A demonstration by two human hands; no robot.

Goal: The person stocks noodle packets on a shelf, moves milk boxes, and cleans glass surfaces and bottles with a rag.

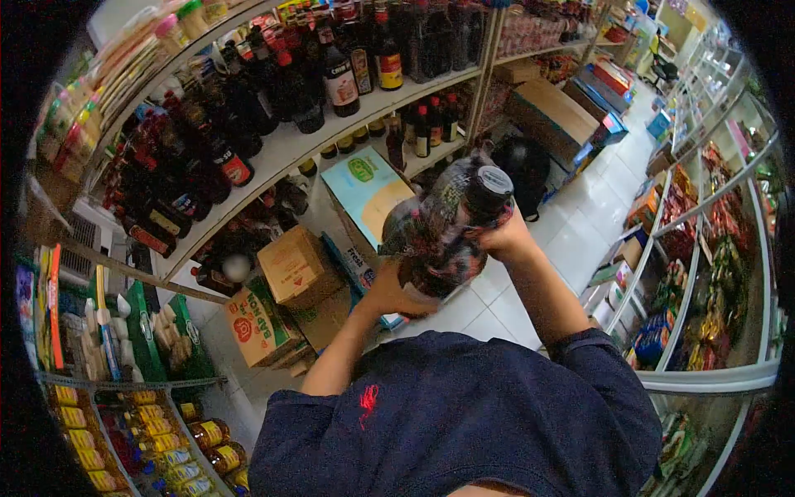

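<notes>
Both hands hold a large dark bottle [439,224], tilted in front of my chest. Its wide black cap has a pale grey top and points up to the right. My left hand [397,290] is wrapped around the lower left end. Up near the cap, my right hand [503,236] grips the side, its fingers partly hidden behind the bottle. Motion blur and shine make the surface hard to read. Just behind the bottle stands a light blue and tan carton [368,186].
Shelves of dark bottles [339,79] run along the left and back. Cardboard boxes [298,265] stand on the floor at left, and more boxes [551,120] line the tiled aisle [580,207]. A glass-fronted shelf [704,248] borders the right side.
</notes>
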